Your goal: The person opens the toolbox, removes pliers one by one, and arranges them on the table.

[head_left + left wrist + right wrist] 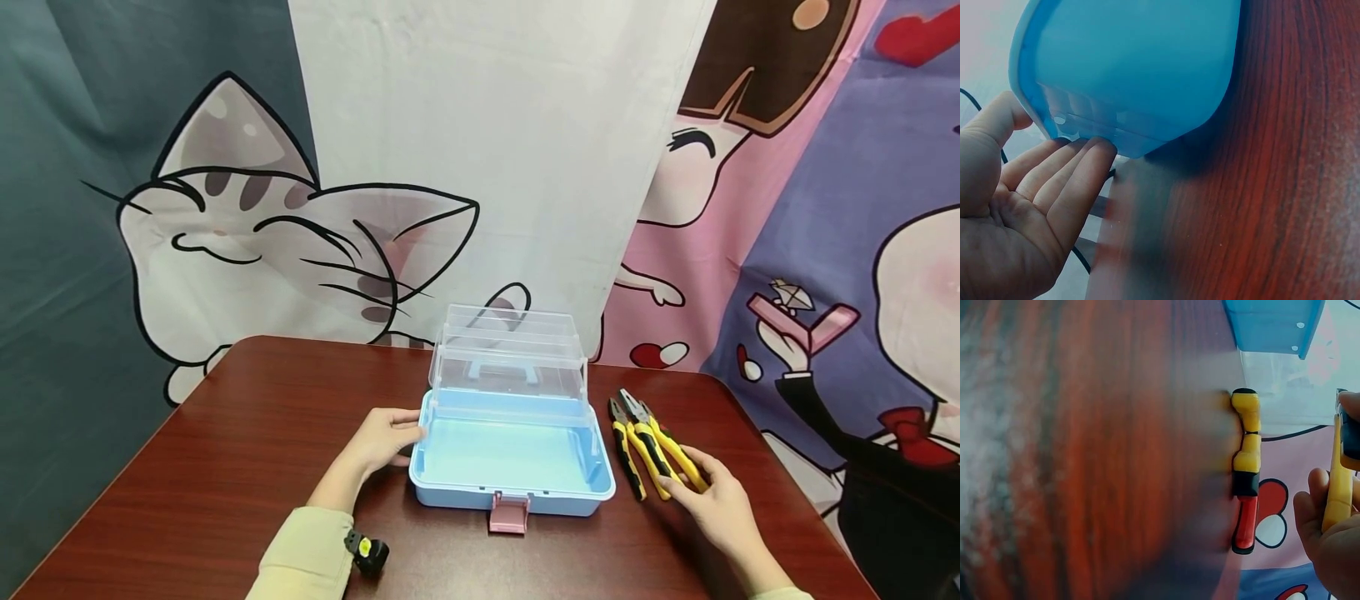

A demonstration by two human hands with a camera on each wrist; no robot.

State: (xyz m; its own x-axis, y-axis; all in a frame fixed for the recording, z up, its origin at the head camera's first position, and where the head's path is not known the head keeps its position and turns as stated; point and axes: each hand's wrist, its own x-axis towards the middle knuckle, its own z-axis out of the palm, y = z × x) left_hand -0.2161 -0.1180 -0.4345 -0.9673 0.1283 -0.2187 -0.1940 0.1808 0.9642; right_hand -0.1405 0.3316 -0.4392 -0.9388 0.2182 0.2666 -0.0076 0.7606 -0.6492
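Observation:
A light blue toolbox [510, 498] stands on the table, its clear lid [510, 333] tipped back. My left hand [385, 439] grips its left side, the thumb at the rim and fingertips [1100, 147] against the outer wall. My right hand [716, 500] holds silver-nosed pliers [651, 450] by their yellow-and-black handles, raised above the tabletop in the right wrist view. Beside the toolbox lie dark-nosed pliers [628, 454]. A third pair of pliers [678, 450] with yellow handles lies close by the right hand and overlaps the held pair in the head view.
A pink latch [510, 512] hangs down at the toolbox's front. The dark red table [300, 417] has its far edge against a cartoon-printed cloth [487, 167]. A black wrist camera [367, 552] is strapped at the left sleeve.

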